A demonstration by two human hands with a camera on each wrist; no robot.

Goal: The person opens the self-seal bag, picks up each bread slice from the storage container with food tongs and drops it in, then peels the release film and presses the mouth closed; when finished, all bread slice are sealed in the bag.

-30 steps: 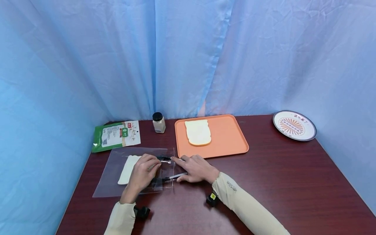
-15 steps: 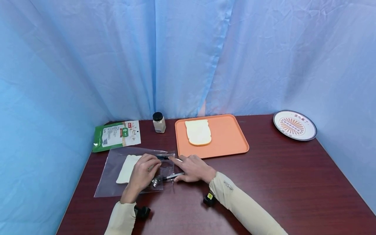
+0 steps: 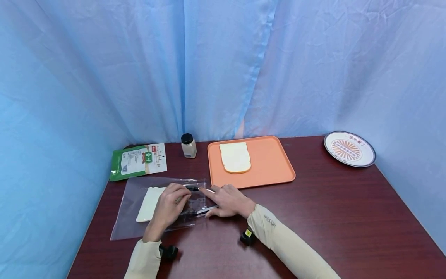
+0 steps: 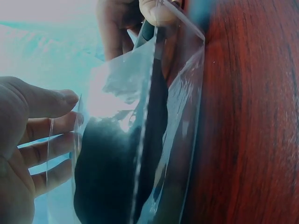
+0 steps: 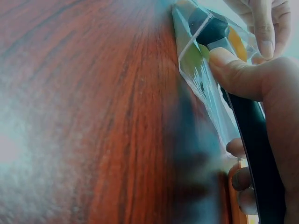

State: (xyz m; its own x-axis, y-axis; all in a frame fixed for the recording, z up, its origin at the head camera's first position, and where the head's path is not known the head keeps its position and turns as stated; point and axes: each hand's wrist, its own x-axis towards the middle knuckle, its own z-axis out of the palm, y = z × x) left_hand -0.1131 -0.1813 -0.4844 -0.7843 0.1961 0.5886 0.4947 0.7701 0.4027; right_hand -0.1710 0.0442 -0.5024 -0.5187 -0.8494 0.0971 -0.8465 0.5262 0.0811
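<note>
My left hand pinches the upper layer of a clear plastic bag lying on the table; its thumb and forefinger meet at the film in the left wrist view. Inside the bag lies a white bread slice, partly hidden under that hand. My right hand grips black-and-metal tongs from the right. Their broad black tips are inside the bag, seen through the film. In the right wrist view the thumb presses the near tong arm, and a dark handle runs beneath the palm.
Behind the right hand an orange tray bears another bread slice. A black-lidded jar and a green-and-white packet stand and lie back left. A patterned plate sits back right, near the blue curtain.
My right hand has moved a little left with the tongs, which reach further into the bag. The bread slice in the bag has shifted slightly left. My left hand stays put.
</note>
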